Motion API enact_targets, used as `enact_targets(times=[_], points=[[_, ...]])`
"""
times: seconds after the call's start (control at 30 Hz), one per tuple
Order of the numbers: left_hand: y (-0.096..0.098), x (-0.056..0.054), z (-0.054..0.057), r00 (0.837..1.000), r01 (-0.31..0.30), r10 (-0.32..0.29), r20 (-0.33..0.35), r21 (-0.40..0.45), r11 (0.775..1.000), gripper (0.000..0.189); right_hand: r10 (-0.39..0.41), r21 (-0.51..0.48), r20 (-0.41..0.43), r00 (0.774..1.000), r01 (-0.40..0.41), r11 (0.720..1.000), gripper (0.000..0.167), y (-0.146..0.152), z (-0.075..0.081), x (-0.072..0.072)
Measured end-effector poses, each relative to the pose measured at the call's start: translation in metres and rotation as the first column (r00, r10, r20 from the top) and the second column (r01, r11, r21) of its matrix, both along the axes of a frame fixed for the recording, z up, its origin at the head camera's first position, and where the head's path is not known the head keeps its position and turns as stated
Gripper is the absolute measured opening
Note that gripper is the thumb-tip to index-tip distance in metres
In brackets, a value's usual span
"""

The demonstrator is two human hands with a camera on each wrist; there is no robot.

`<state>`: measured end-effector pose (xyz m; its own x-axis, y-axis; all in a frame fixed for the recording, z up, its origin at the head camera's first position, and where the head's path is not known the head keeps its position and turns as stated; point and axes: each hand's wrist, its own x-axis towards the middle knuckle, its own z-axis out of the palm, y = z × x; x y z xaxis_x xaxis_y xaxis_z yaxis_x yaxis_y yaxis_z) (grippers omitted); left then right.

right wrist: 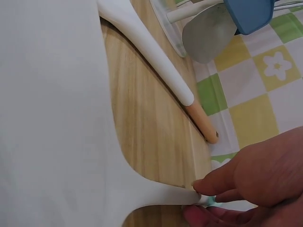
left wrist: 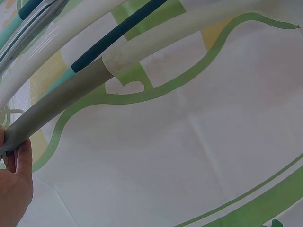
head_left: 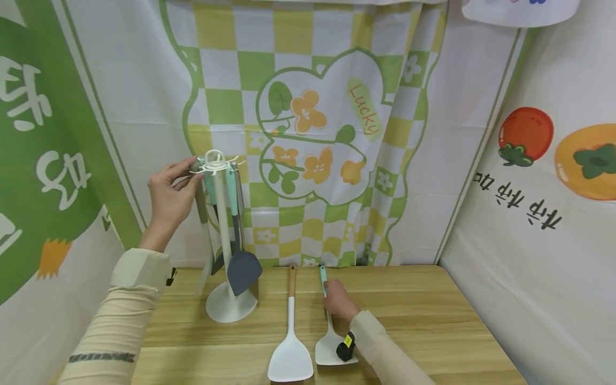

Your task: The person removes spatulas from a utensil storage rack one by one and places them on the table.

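At the top of a white utensil stand [head_left: 223, 230], my left hand [head_left: 169, 195] pinches the upper end of a utensil with a grey handle [left wrist: 61, 97] and a pale shaft. This utensil hangs down along the stand's left side; in the left wrist view its lower end is out of frame. My right hand [head_left: 340, 300] grips a white spatula [head_left: 329, 347] with a mint handle [head_left: 323, 274], around where handle and shaft meet. Its blade lies low over the wooden table, toward me. In the right wrist view, fingers and thumb [right wrist: 246, 175] close around the shaft.
Left of the mint-handled spatula lies a white spatula [head_left: 290, 359] with a wooden handle [head_left: 292, 280]. A dark spatula [head_left: 244, 271] with a mint handle hangs on the stand among other utensils. Behind the table [head_left: 409, 321] hangs a checked cloth [head_left: 308, 235].
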<state>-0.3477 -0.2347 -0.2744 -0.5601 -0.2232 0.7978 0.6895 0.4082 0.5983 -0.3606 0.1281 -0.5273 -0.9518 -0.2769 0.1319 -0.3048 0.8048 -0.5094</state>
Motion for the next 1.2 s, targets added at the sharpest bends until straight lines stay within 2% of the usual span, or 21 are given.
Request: enact_targets(times=[0.13, 0.23, 0.43, 0.6, 1.0, 1.2], points=[[0.0, 0.0, 0.0, 1.0, -0.001, 0.001, -0.005, -0.001, 1.0, 0.037, 0.027, 0.023, -0.008, 1.0, -0.027, 0.999, 0.022, 0.001, 0.004, 0.001], [0.0, 0.0, 0.0, 1.0, -0.003, 0.003, -0.003, 0.0, 1.0, 0.037, 0.035, 0.022, 0.026, 0.999, -0.036, 0.999, 0.028, 0.001, 0.009, 0.001], [0.0, 0.0, -0.001, 1.0, -0.005, 0.005, 0.002, 0.003, 1.0, 0.037, 0.013, 0.023, 0.078, 0.997, -0.015, 1.0, 0.051, 0.001, 0.019, -0.002], [0.0, 0.001, -0.001, 1.0, 0.0, 0.0, -0.002, 0.014, 1.0, 0.037, 0.021, 0.023, 0.074, 0.997, -0.023, 0.999, 0.054, 0.0, 0.024, -0.006], [0.002, -0.004, -0.001, 1.0, -0.007, 0.006, 0.025, 0.07, 0.998, 0.036, 0.121, -0.123, 0.064, 0.991, -0.112, 0.986, 0.053, -0.015, 0.048, -0.001], [0.003, -0.003, -0.003, 1.0, 0.006, -0.009, 0.024, 0.095, 0.995, 0.036, 0.149, -0.19, 0.053, 0.987, -0.137, 0.972, 0.053, -0.031, 0.063, 0.005]])
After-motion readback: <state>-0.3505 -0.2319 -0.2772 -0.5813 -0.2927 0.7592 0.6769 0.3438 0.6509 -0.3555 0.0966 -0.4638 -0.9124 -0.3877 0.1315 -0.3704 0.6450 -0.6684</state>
